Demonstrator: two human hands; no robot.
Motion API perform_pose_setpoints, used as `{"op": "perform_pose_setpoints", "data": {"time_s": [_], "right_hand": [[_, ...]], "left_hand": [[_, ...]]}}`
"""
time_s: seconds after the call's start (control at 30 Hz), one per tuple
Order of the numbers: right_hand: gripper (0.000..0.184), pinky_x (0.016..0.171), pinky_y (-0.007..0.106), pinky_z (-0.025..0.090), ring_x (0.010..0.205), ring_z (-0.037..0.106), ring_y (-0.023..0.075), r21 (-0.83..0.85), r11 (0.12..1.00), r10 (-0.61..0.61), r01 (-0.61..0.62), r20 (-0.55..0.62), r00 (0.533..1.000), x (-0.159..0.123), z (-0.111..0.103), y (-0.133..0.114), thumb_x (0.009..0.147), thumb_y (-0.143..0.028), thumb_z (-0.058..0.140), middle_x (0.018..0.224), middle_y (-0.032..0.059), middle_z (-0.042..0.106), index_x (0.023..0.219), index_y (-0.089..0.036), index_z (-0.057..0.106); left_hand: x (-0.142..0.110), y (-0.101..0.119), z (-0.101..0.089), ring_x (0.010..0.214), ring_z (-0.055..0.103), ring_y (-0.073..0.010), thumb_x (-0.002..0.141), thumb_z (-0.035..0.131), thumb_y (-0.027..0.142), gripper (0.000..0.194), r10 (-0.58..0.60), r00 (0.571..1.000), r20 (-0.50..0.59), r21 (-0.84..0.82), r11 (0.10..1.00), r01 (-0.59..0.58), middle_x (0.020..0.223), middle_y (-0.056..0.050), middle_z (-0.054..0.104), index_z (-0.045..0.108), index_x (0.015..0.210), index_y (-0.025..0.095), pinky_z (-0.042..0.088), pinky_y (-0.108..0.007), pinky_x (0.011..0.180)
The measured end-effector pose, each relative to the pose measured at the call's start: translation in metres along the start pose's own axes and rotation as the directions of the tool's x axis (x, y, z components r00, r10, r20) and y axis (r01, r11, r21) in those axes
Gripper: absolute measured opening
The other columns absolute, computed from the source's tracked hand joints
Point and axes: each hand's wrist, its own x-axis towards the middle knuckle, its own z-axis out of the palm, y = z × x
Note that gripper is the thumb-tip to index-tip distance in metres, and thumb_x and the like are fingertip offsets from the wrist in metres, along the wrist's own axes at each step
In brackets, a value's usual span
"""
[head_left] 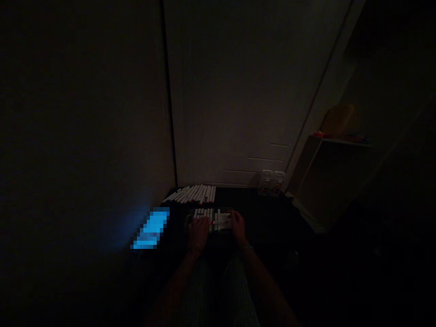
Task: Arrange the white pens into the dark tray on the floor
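White markers (pixel 201 213) stand out on a dark desk (pixel 260 222), some in a row inside a clear plastic case between the two hands, others in a loose fan (pixel 194 194) behind the case, toward the back left. A pale panelled surface (pixel 238 91) rises behind the desk, and a shelf unit (pixel 315 177) stands off to the right. At the desk's left edge glows a blue, pixelated patch (pixel 151 229); what it is cannot be told.

The left hand (pixel 198 230) lies over the left part of the case (pixel 226 215), its fingers bent and close together above the row; whether they pinch anything cannot be told. The right hand (pixel 239 229) is at the case's right end, thumb and forefinger drawn narrow; the dimness hides whether they grip. Two clear packages (pixel 272 182) stand upright at the back of the desk. Smallest of all, a single red-ended marker (pixel 220 222) lies crosswise between the hands, beside the upright row.

The poor light looks like the chief hazard: cap colours are hard to read, so a marker could easily be misplaced. Pressing on one end might tip the light case and spill its row. The crosswise marker could slip if the fingers have little hold, and a nudge could set the unboxed fan rolling.
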Motion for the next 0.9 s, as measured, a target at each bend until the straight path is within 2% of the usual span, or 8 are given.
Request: {"op": "perform_pose_setpoints", "data": {"time_s": [0.17,0.3,0.5,0.67,0.8,0.9], "right_hand": [[0.027,0.082,0.029,0.035,0.087,0.054,0.0165,-0.321,0.945,-0.069,0.057,-0.024,0.997,-0.006,0.003,-0.005,0.085,-0.036,0.040,0.092,0.0015,0.064,0.095,-0.023,0.062],[0.027,0.087,0.031,0.029,0.096,0.050,0.0180,-0.423,0.893,-0.149,0.153,0.043,0.988,-0.010,0.005,-0.009,0.087,-0.036,0.038,0.100,0.0012,0.062,0.097,-0.025,0.061],[0.026,0.087,0.031,0.027,0.098,0.048,0.0177,-0.444,0.873,-0.191,0.204,0.074,0.979,-0.009,0.007,-0.005,0.089,-0.038,0.038,0.099,-0.0009,0.063,0.098,-0.028,0.060],[0.027,0.089,0.032,0.027,0.096,0.049,0.0174,-0.440,0.872,-0.199,0.216,0.085,0.976,-0.007,0.010,0.004,0.090,-0.039,0.037,0.095,-0.0001,0.062,0.097,-0.027,0.060],[0.027,0.088,0.032,0.029,0.094,0.049,0.0174,-0.399,0.896,-0.182,0.194,0.069,0.981,-0.005,0.011,0.009,0.089,-0.039,0.038,0.093,0.0018,0.061,0.096,-0.027,0.060],[0.028,0.085,0.031,0.033,0.091,0.050,0.0175,-0.306,0.943,-0.132,0.134,0.025,0.991,-0.004,0.009,0.010,0.089,-0.041,0.037,0.089,0.0023,0.060,0.095,-0.026,0.060]], "left_hand": [[0.000,-0.004,0.004,0.095,0.049,-0.0218,0.085,0.036,0.015,0.027,-0.016,0.999,0.039,0.083,0.996,0.013,0.103,-0.008,0.060,0.058,0.100,0.016,0.034,-0.035,0.078],[0.001,-0.009,0.008,0.093,0.050,-0.0219,0.086,0.034,0.016,0.030,-0.074,0.997,0.007,0.133,0.989,0.072,0.103,-0.009,0.060,0.056,0.105,0.016,0.034,-0.035,0.076],[0.003,-0.014,0.011,0.087,0.052,-0.0212,0.089,0.028,0.022,0.033,-0.145,0.988,-0.046,0.123,0.981,0.150,0.092,-0.010,0.061,0.055,0.106,0.014,0.035,-0.034,0.074],[0.002,-0.015,0.014,0.087,0.053,-0.0210,0.089,0.028,0.021,0.033,-0.115,0.991,-0.071,0.127,0.984,0.123,0.093,-0.010,0.061,0.054,0.109,0.013,0.035,-0.034,0.075],[0.002,-0.014,0.015,0.089,0.052,-0.0212,0.089,0.028,0.022,0.035,-0.083,0.993,-0.085,0.133,0.987,0.094,0.098,-0.010,0.060,0.053,0.111,0.013,0.036,-0.034,0.074],[0.003,-0.011,0.014,0.089,0.052,-0.0207,0.089,0.028,0.027,0.034,-0.086,0.992,-0.094,0.084,0.992,0.094,0.097,-0.010,0.060,0.054,0.107,0.015,0.037,-0.034,0.075]]}}
